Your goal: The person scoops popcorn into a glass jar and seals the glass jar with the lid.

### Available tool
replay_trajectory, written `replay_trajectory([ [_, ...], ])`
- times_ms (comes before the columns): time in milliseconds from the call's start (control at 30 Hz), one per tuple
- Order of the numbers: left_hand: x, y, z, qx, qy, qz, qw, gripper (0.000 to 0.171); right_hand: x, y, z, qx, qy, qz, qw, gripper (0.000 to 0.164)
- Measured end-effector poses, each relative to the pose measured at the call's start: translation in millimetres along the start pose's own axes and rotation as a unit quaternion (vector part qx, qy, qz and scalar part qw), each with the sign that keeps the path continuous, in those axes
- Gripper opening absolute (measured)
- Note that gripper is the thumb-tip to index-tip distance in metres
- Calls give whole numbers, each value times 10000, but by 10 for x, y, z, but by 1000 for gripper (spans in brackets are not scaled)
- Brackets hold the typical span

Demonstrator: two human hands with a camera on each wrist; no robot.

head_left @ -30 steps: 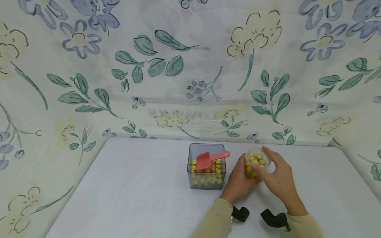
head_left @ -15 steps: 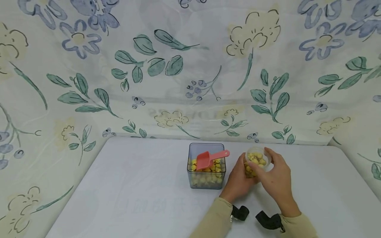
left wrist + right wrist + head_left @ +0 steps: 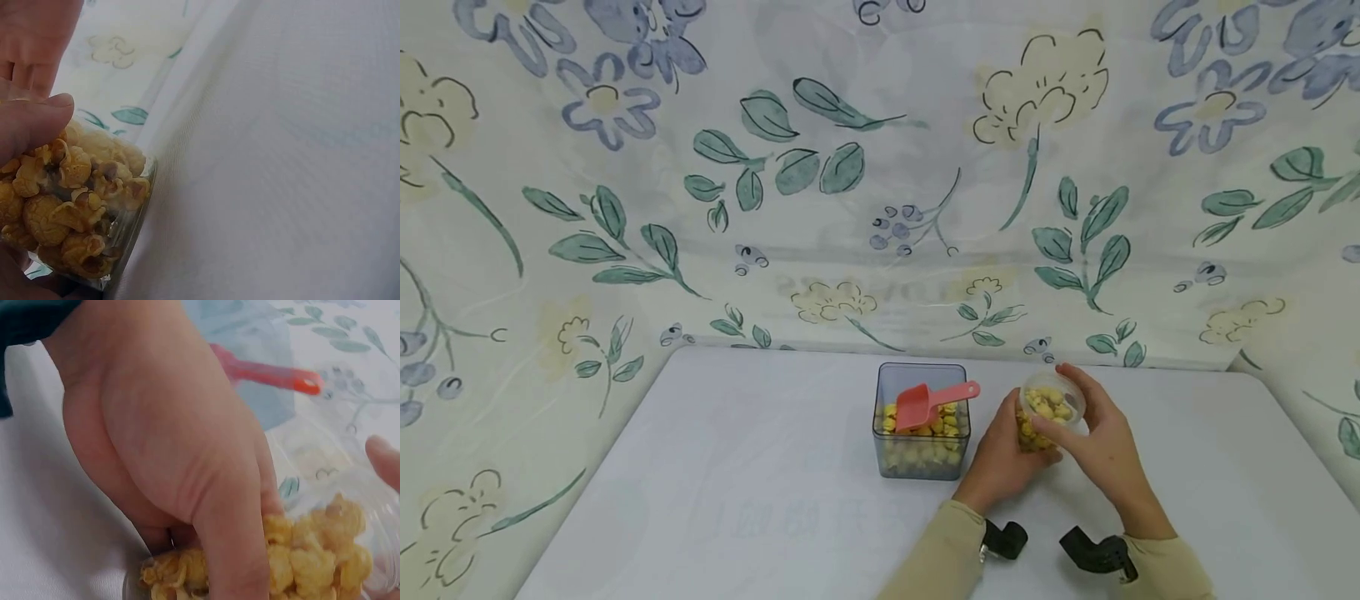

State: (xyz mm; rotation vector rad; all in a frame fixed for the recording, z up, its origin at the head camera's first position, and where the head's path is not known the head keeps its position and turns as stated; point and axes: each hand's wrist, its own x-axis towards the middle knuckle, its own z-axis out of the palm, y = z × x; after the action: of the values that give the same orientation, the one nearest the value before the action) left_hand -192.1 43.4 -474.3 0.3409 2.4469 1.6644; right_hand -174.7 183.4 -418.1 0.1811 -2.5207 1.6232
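Note:
A clear plastic jar (image 3: pixel 1033 437) full of yellow popcorn stands upright over the right part of the table. My left hand (image 3: pixel 1003 458) grips its body from the left, and the right wrist view has the left thumb (image 3: pixel 234 550) lying across the jar's wall. My right hand (image 3: pixel 1108 450) spans the jar's round clear lid (image 3: pixel 1047 396), thumb in front and fingers at the far right edge. Popcorn shows through this top. Seen close in the left wrist view, the popcorn (image 3: pixel 69 219) presses against the clear wall near the jar's base.
To the left of the hands stands a square bluish clear bin (image 3: pixel 921 462), partly filled with popcorn. A pink scoop (image 3: pixel 917 407) lies on that popcorn, its handle over the bin's right rim. Behind the white table (image 3: pixel 737 458) hangs a flowered cloth (image 3: pixel 880 167).
My right hand has turned about the lid, its wrist swinging left and then back right with the fingers spread a little. My left hand and the jar stay nearly in place.

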Motion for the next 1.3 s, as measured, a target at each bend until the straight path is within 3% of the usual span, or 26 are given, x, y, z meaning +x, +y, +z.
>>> replay_trajectory([
  [167,-16,-6,14,-97,-61,-30,9999,91,-1,48,-50,238,-188,-54,9995,72],
  [433,-27,12,17,-82,-64,-46,9999,92,6,96,-79,-158,-143,-139,9997,68],
  [933,-11,18,9,-43,26,47,10000,89,-4,35,-9,-1070,537,-41,9928,72],
  [1300,-2,20,21,45,89,165,9998,87,-39,-63,135,-1239,1384,37,9826,74],
])
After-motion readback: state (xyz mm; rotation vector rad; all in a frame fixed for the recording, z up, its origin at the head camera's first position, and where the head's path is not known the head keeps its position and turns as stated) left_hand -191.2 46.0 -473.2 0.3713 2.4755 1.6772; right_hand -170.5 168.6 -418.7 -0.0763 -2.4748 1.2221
